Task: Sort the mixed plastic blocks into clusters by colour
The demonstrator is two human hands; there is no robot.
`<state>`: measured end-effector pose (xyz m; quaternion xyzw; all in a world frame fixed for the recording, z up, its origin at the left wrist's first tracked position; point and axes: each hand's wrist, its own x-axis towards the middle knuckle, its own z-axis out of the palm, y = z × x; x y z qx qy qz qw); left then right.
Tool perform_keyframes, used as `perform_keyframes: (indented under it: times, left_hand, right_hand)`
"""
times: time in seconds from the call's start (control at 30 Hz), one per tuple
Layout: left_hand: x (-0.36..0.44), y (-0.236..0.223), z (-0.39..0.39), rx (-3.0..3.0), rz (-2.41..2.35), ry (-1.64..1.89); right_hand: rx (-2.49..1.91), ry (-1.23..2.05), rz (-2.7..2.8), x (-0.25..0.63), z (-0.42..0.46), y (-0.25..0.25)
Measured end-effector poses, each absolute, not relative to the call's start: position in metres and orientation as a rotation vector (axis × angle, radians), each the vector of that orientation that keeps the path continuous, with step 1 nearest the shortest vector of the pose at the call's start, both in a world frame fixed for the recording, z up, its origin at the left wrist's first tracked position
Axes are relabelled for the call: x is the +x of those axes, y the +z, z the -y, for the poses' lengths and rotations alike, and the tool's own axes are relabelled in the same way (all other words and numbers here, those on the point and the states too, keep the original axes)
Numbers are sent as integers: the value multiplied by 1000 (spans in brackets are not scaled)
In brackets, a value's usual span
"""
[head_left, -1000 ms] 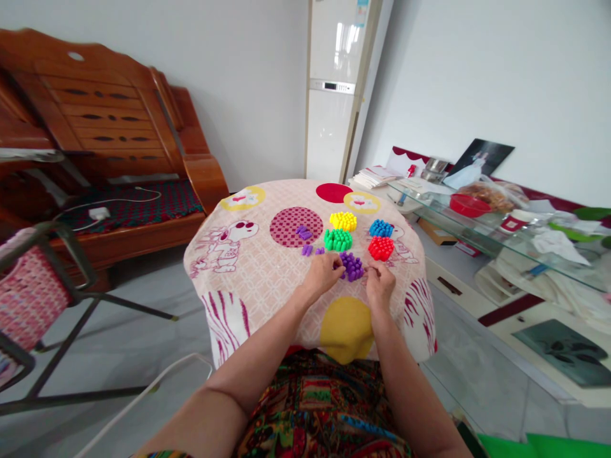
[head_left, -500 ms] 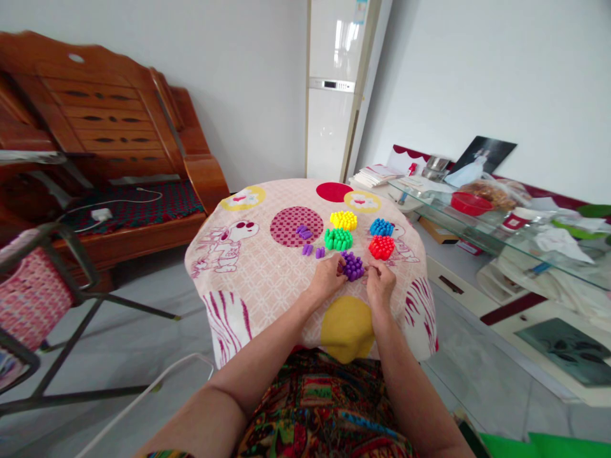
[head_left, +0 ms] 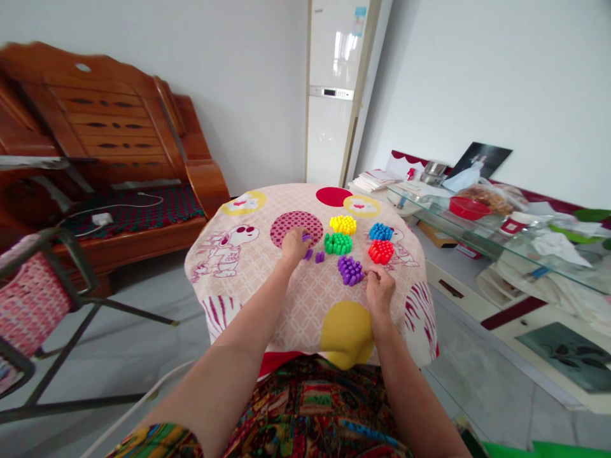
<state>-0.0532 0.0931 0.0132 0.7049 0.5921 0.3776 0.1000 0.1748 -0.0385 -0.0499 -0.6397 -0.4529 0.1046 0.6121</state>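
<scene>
My left hand (head_left: 293, 244) is bent over a small group of purple peg-like pieces (head_left: 306, 239), its fingers closed at them and partly hiding them. Two smaller purple bits (head_left: 319, 257) lie just to the right of that hand. My right hand (head_left: 380, 284) has its fingers pinched together at the right edge of a larger cluster of upright purple pieces (head_left: 350, 270); what sits between the fingertips is too small to make out. Behind that cluster stand similar clusters in green (head_left: 338, 243), yellow (head_left: 343, 224), red (head_left: 380, 252) and blue (head_left: 381, 231).
A patterned cloth (head_left: 267, 292) covers the round table. To the right is a glass-topped cabinet (head_left: 515, 248) with a red bowl (head_left: 469, 208) and papers. A wooden bench (head_left: 109, 133) and a woven chair (head_left: 35, 292) stand at the left.
My left hand has left the large purple cluster and moved left and away from me to the loose purple pieces. My right hand stays beside the cluster.
</scene>
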Motion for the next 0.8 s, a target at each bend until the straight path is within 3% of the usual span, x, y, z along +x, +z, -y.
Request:
perform_keyframes:
  times: [0.4, 0.57, 0.7, 0.8]
  left_hand:
    - [-73, -1, -116, 2071, -1786, 864]
    - [-78, 4, -98, 1945, -1740, 1042]
    - [-65, 14, -58, 1963, -1425, 1244]
    - [-44, 18, -26, 2080, -1239, 1200]
  right_hand:
    - [-1467, 259, 1018, 173, 39, -45]
    - [-1464, 267, 1013, 172, 39, -46]
    - [-1477, 311, 989, 173, 38, -47]
    - [-1483, 336, 978, 173, 38, -48]
